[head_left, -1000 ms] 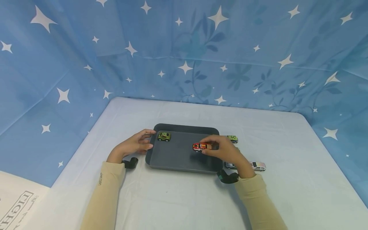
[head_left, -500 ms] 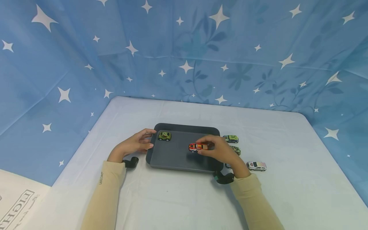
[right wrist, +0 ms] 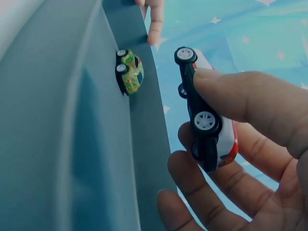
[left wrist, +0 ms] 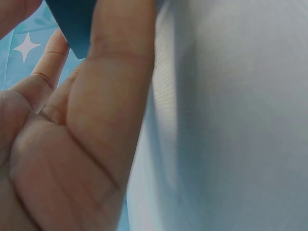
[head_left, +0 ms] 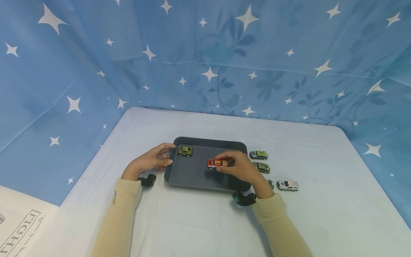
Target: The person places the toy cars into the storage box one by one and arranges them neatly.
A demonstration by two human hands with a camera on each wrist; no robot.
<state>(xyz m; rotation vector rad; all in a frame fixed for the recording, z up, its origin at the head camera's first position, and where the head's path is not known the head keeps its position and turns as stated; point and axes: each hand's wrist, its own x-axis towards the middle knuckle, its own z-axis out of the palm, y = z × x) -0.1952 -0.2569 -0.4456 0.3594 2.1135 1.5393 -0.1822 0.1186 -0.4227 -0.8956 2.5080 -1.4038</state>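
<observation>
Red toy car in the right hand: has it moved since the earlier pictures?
Yes: in the head view, the red toy car has moved left over the gray tray, toward the green camouflage toy car.

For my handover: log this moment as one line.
right hand: holds red-and-white toy car above gray tray | left hand: at tray's left end | in tray: green camouflage toy car

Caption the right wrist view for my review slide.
Right hand pinching a red-and-white toy car above a gray tray that holds a green toy car.

Tray (head_left: pixel 194 175), toy cars (head_left: pixel 288 185) on white table (head_left: pixel 192 223)
</observation>
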